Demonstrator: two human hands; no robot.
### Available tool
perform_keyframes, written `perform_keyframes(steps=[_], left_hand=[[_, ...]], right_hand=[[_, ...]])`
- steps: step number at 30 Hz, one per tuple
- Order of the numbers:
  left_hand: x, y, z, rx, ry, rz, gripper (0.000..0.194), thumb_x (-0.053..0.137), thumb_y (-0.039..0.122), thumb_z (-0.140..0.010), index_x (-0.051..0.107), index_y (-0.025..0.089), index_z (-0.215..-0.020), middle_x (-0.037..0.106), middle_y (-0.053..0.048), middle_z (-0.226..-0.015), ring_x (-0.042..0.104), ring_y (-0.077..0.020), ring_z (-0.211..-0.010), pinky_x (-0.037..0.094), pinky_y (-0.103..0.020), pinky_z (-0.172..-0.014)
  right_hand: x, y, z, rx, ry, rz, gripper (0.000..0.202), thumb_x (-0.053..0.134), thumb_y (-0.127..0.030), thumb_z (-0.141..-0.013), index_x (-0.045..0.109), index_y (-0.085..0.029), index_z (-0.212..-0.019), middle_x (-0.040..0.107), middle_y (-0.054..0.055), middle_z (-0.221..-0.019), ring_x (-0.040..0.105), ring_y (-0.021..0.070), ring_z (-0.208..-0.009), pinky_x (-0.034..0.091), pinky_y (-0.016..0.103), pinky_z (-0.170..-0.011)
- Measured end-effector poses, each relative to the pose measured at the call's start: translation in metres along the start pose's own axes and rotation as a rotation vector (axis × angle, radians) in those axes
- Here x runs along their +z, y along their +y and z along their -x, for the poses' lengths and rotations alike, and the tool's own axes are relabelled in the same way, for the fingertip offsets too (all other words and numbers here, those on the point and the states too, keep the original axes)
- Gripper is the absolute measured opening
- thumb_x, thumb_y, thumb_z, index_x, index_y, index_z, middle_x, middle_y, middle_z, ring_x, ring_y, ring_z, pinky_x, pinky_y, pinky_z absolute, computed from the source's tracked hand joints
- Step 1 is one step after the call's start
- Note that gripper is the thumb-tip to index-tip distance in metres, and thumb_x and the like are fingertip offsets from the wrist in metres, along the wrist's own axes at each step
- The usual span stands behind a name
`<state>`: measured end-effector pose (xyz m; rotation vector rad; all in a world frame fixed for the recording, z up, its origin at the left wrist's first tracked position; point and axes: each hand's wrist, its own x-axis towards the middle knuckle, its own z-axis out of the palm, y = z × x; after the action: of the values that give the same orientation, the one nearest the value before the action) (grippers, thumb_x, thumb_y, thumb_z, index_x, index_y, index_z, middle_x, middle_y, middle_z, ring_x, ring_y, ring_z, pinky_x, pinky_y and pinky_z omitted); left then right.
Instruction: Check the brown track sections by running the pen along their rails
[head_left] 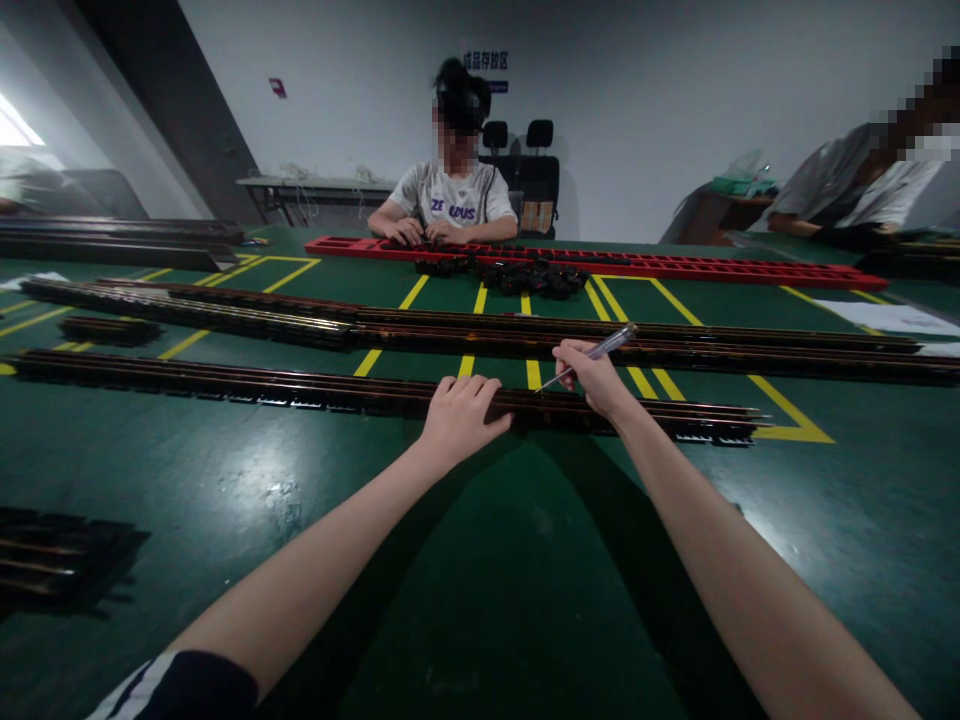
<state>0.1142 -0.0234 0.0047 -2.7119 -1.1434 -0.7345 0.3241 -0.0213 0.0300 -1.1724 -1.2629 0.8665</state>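
Across the green table in front of me lies a long black rail assembly [225, 386] with thin copper-coloured strips along it. My left hand [461, 415] grips it near the middle, fingers over its top and thumb along the near side. To the right, my right hand [589, 375] is closed around a screwdriver [613, 341] with a clear, purplish handle. The screwdriver is tilted, its thin shaft pointing down and left to the rail's upper edge between my hands. Whether the tip touches a screw is too small to tell.
More long black rails [435, 330] lie behind mine. Beyond them are a pile of black parts [532, 278] and a red slotted frame [750, 270], where a co-worker [454, 195] handles something small. Another rail piece [60, 555] sits at lower left; papers [885, 317] lie at right.
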Motion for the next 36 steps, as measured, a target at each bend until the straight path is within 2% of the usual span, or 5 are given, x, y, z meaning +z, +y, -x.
perform_keyframes(steps=[22, 30, 36], left_hand=[[0.0, 0.005, 0.001, -0.002, 0.014, -0.05, 0.033, 0.047, 0.031, -0.092, 0.062, 0.015, -0.116, 0.068, -0.011, -0.115, 0.062, -0.0267, -0.104, 0.045, -0.044, -0.092], [0.0, 0.004, 0.002, 0.01, 0.021, -0.043, 0.033, 0.044, 0.025, -0.092, 0.062, 0.016, -0.118, 0.067, -0.011, -0.116, 0.06, -0.0259, -0.107, 0.042, -0.045, -0.094], [0.0, 0.004, 0.002, 0.01, 0.026, -0.064, 0.033, 0.043, 0.019, -0.09, 0.062, 0.016, -0.117, 0.068, -0.011, -0.116, 0.06, -0.0264, -0.107, 0.042, -0.045, -0.093]], right_hand=[[0.001, -0.001, 0.001, -0.021, 0.009, 0.04, 0.034, 0.063, -0.033, -0.072, 0.047, -0.02, -0.045, 0.042, -0.004, -0.039, 0.037, 0.0063, -0.035, 0.029, 0.02, -0.036], [0.003, -0.001, 0.002, -0.046, 0.007, 0.075, 0.038, 0.066, -0.042, -0.071, 0.045, -0.02, -0.047, 0.043, -0.005, -0.039, 0.038, 0.0069, -0.036, 0.029, 0.02, -0.037], [0.005, -0.01, 0.005, -0.03, 0.005, 0.127, 0.036, 0.062, -0.036, -0.074, 0.045, -0.02, -0.046, 0.043, -0.005, -0.039, 0.038, 0.0064, -0.034, 0.03, 0.02, -0.038]])
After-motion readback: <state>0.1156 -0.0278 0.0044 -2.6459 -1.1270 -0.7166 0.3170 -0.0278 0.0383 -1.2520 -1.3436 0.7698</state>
